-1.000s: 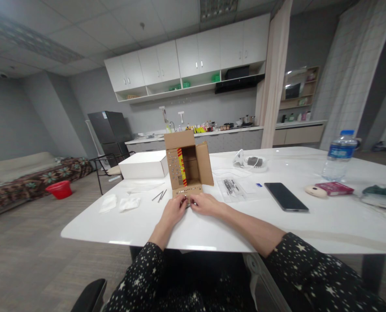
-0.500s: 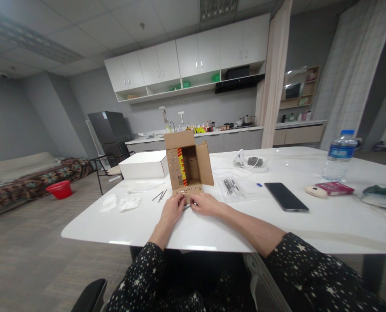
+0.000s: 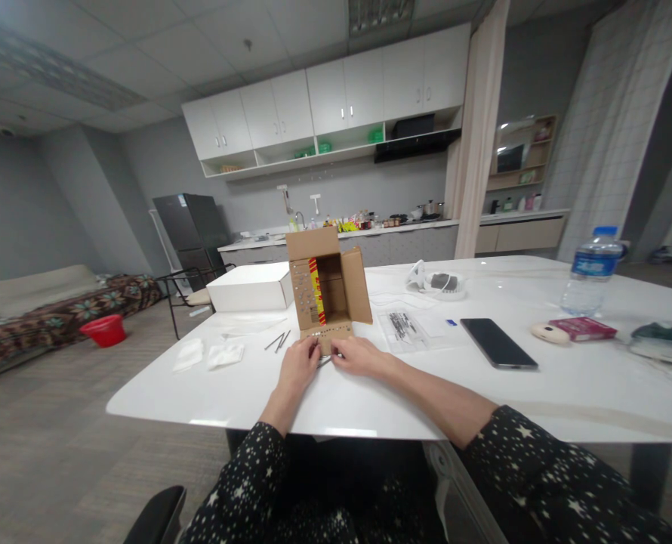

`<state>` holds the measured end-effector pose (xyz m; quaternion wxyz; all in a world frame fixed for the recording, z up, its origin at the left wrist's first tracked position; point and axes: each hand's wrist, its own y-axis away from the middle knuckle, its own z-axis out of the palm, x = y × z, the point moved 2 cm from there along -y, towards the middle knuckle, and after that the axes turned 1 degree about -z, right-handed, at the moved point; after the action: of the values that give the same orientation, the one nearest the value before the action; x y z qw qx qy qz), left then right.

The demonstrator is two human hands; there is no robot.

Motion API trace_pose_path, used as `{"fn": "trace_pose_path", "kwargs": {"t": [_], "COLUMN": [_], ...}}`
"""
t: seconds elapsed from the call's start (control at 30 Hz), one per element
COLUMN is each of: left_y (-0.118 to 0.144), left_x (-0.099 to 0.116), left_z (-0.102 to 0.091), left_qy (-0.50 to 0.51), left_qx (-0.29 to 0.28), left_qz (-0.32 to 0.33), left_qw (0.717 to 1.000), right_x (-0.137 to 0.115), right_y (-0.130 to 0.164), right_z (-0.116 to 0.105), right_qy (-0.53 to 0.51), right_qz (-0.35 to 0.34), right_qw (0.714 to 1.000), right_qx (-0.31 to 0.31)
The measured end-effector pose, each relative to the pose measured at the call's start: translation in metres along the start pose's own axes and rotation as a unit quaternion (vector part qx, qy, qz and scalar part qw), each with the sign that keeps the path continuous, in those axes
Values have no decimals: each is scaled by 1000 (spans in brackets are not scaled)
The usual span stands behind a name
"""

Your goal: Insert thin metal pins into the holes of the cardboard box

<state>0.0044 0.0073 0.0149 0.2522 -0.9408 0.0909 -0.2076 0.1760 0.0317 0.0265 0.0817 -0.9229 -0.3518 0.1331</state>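
An open cardboard box [image 3: 343,301] stands on the white table in front of me, its flaps spread outward. Small shiny dots line its front flap [image 3: 329,332], and more dot the left flap [image 3: 303,293] beside a red and yellow strip. At the near edge of the front flap, my left hand [image 3: 299,361] has its fingers pinched together. Opposite it, my right hand [image 3: 357,356] is closed with its fingertips against the same flap. A thin grey metal piece [image 3: 325,361] shows between the hands. Whatever the fingertips pinch is too small to make out.
Thin metal tools [image 3: 280,341] and white tissues [image 3: 226,356] lie left. A white box [image 3: 250,287] stands behind. Rightward are a clear case of small dark pieces [image 3: 402,329], a phone [image 3: 497,344], a pink box [image 3: 584,328] and a water bottle [image 3: 590,273].
My left fingertips have shifted slightly at the flap's edge. The right hand and the cardboard box look unmoved.
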Motion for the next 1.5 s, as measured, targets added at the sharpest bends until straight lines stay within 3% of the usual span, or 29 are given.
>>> {"fn": "trace_pose_path", "kwargs": {"t": [0.67,1.5], "left_y": [-1,-1], "left_x": [0,-1], "left_z": [1,-1], "left_qy": [72,66], "left_qx": [26,30], "left_qz": [40,-8], "left_qw": [996,997], "right_x": [1,1], "right_y": [0,0], "right_z": [0,0], "right_qy": [-4,-8], "right_qz": [-13,-14], "right_qw": [1000,1000], "right_qx": [-2,6]}}
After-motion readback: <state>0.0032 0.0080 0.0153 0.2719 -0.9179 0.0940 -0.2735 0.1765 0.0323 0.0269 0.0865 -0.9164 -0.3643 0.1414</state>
